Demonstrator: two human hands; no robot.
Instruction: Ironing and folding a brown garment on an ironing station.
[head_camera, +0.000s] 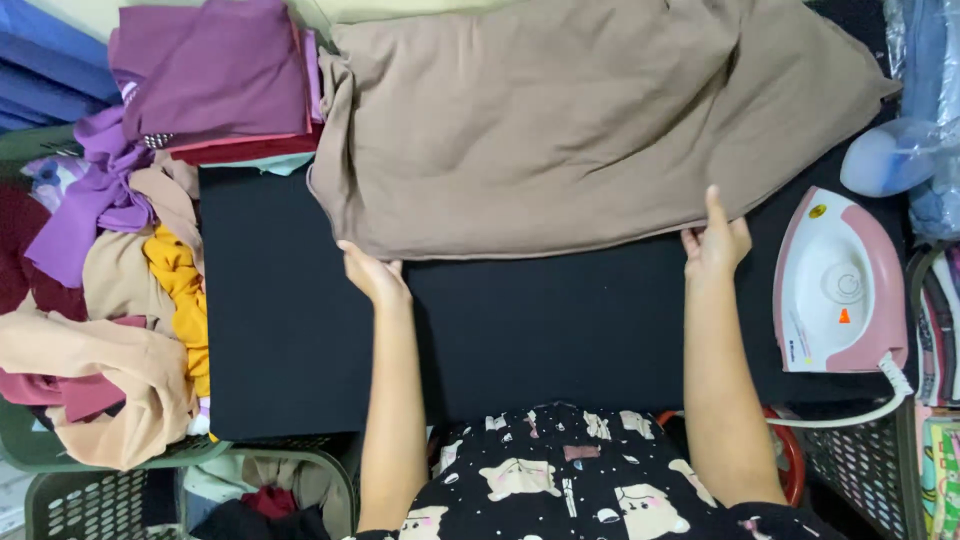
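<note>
Left hand (375, 275) and right hand (716, 240) pinch the near hem of a tan cloth (580, 120) spread on the black worktop (300, 330). Right of it lies a pink-white iron (838, 285) bearing small yellow and orange marks.

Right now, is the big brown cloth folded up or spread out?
Spread out. The brown cloth lies wide across the black board, and the left hand and right hand hold its near edge.

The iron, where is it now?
In the head view, the pink and white iron rests on the black board's right end, beside the right hand.
</note>
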